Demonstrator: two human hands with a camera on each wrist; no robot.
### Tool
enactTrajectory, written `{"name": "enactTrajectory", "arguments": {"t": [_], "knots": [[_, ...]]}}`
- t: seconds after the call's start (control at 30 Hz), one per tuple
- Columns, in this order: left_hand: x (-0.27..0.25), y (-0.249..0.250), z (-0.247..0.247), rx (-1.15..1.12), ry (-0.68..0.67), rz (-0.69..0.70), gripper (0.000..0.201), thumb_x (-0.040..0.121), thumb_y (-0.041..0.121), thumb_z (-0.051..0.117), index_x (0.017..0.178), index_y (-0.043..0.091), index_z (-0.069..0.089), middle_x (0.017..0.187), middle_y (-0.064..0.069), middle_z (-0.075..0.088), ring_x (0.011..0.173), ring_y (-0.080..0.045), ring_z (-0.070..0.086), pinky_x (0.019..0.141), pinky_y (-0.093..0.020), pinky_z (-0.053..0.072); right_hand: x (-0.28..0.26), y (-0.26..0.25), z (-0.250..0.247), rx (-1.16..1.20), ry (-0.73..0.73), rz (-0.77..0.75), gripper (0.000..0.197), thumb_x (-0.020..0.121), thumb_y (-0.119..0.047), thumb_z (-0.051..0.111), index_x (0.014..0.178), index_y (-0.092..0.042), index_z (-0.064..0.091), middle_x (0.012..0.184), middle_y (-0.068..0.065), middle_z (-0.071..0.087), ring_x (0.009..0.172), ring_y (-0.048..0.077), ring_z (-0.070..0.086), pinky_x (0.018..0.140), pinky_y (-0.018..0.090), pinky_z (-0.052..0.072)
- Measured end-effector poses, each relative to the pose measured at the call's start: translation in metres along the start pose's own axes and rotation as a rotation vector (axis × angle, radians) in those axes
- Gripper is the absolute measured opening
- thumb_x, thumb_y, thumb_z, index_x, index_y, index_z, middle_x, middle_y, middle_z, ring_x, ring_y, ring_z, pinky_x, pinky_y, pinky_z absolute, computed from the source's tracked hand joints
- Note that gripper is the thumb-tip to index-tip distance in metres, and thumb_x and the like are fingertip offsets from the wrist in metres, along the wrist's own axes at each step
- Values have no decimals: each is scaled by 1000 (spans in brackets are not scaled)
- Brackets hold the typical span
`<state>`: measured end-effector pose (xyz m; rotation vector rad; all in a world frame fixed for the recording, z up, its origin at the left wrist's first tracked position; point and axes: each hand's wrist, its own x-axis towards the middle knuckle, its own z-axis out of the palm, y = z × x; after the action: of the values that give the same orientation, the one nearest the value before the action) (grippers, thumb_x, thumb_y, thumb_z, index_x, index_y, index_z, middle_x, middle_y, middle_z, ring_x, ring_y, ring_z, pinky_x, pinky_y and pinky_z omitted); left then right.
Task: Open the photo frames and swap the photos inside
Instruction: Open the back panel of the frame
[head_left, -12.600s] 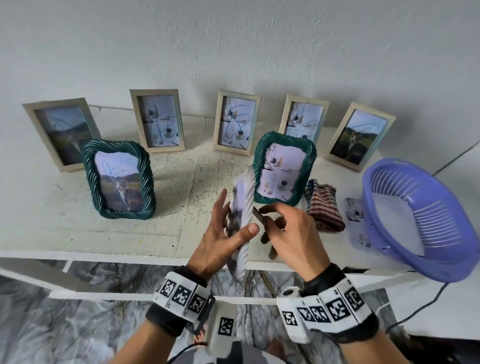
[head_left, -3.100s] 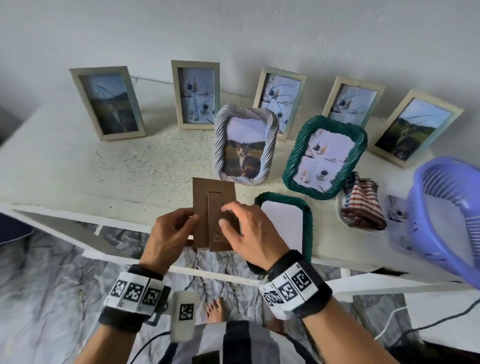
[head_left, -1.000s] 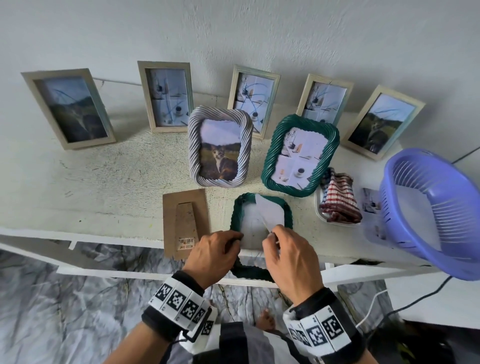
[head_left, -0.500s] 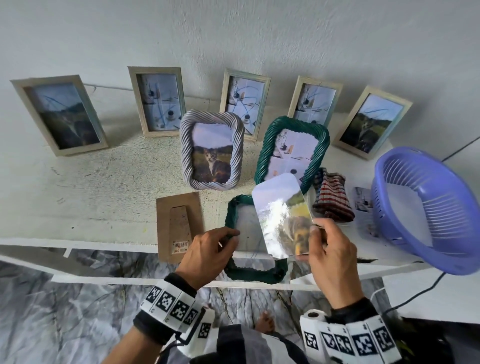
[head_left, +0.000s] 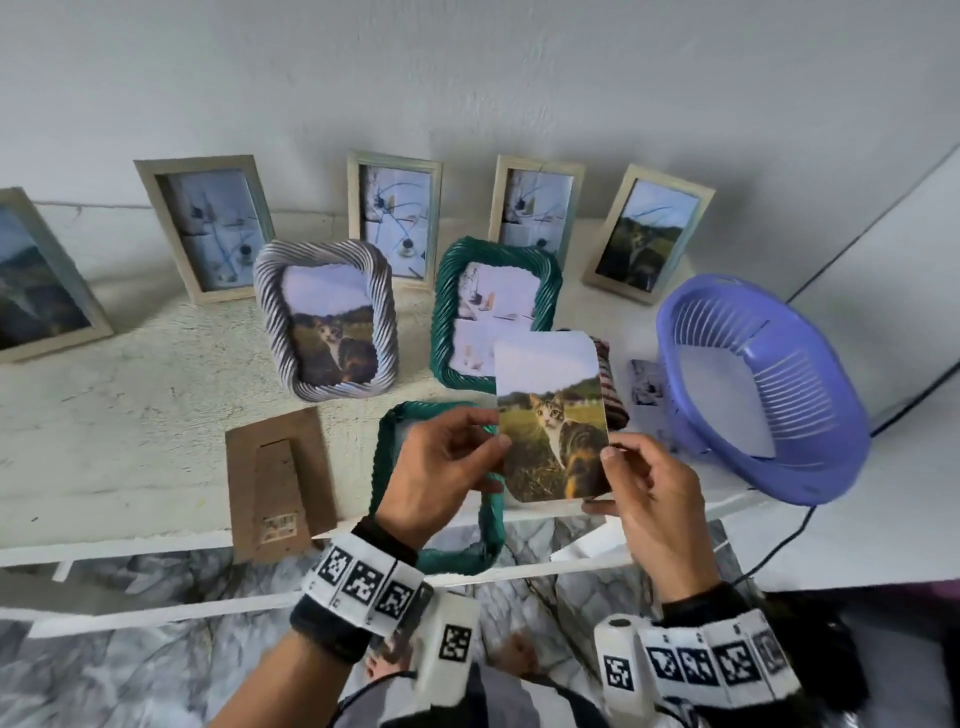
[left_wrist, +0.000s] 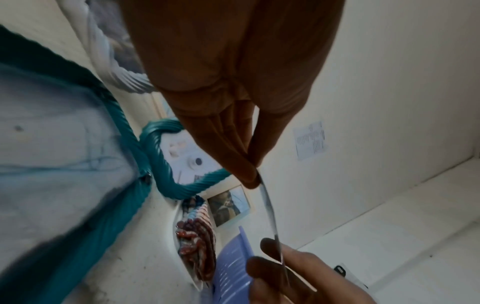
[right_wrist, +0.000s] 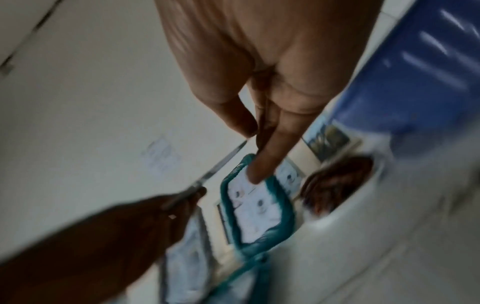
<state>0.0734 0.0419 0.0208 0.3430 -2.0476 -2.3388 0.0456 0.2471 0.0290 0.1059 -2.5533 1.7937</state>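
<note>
The cat photo (head_left: 553, 421) is pinched at its side edges by the fingers (head_left: 496, 441) of the left hand (head_left: 441, 467) and the right hand (head_left: 649, 488), above the desk's (head_left: 130, 415) front edge. It is best gripped lightly by the margins, kept flat, then exchanged for the print in the upright green frame (head_left: 493, 312); the opened frame (head_left: 441, 545) lies beneath.

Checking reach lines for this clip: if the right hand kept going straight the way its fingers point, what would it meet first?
The right hand pinches the cat photo. Its index finger points at the standing green frame, probably the first thing met, though depth is unclear.
</note>
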Motion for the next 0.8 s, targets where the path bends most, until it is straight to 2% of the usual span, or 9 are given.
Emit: {"name": "enactTrajectory", "arguments": {"t": [0.03, 0.1, 0.17, 0.23, 0.3, 0.4, 0.5, 0.63, 0.8], "knots": [[5, -1, 8, 22, 7, 9, 18, 89, 2, 66, 106, 4, 65, 78, -17, 69, 67, -20, 68, 58, -30, 58, 6, 6, -11, -221, 58, -147, 11, 91, -6, 62, 102, -7, 65, 92, 8, 70, 75, 19, 69, 60, 26, 57], [15, -4, 23, 85, 6, 23, 18, 89, 3, 66, 107, 3, 66, 78, -14, 71, 68, -24, 70, 60, -30, 59, 21, 20, -32, -621, 153, -301, 22, 85, -9, 68, 106, -4, 64, 93, 12, 67, 82, 28, 64, 69, 37, 52], [26, -8, 43, 144, -1, 28, 19, 89, 3, 65, 109, 4, 66, 78, -14, 72, 70, -27, 71, 61, -30, 60, 37, 34, -59, -879, 194, -311, 30, 81, -15, 69, 108, -3, 62, 96, 17, 62, 85, 39, 57, 74, 44, 45], [34, -13, 46, 174, 28, 9, 19, 89, 3, 66, 108, 5, 67, 74, -8, 73, 68, -24, 71, 60, -31, 60, 46, 40, -67, -1004, 155, -257, 32, 80, -27, 65, 103, -4, 64, 89, 19, 63, 80, 42, 57, 67, 45, 46], [46, -17, 61, 211, 35, -15, 17, 89, 4, 66, 106, 8, 67, 74, -6, 72, 65, -21, 70, 59, -32, 60, 51, 43, -81, -1022, 64, -180, 29, 83, -33, 57, 91, -7, 63, 75, 17, 63, 70, 41, 59, 58, 40, 44], [60, -19, 86, 269, 46, -20, 13, 88, 6, 67, 100, 10, 68, 80, -9, 70, 62, -21, 70, 57, -32, 59, 59, 49, -95, -926, 15, -167, 15, 87, -25, 60, 88, -9, 60, 71, 14, 62, 68, 40, 59, 55, 35, 34], [73, -22, 108, 311, 55, -43, 10, 88, 4, 66, 97, 9, 68, 79, -7, 70, 64, -23, 71, 56, -32, 60, 63, 48, -107, -849, 18, -188, 14, 88, -23, 64, 95, -10, 63, 75, 12, 65, 70, 38, 59, 55, 37, 41], [92, -35, 138, 384, 48, -76, 18, 84, 1, 65, 102, 2, 69, 84, -11, 72, 66, -25, 73, 58, -35, 61, 70, 41, -127, -717, 21, -275, 15, 89, -22, 66, 95, -8, 65, 74, 10, 66, 66, 34, 59, 56, 38, 46], [113, -41, 173, 465, 43, -94, 15, 83, 2, 63, 97, 0, 69, 78, -13, 72, 63, -29, 72, 61, -43, 61, 81, 38, -136, -647, -85, -307, 24, 91, -35, 59, 93, -11, 63, 71, 5, 63, 63, 26, 56, 56, 39, 47]]}}
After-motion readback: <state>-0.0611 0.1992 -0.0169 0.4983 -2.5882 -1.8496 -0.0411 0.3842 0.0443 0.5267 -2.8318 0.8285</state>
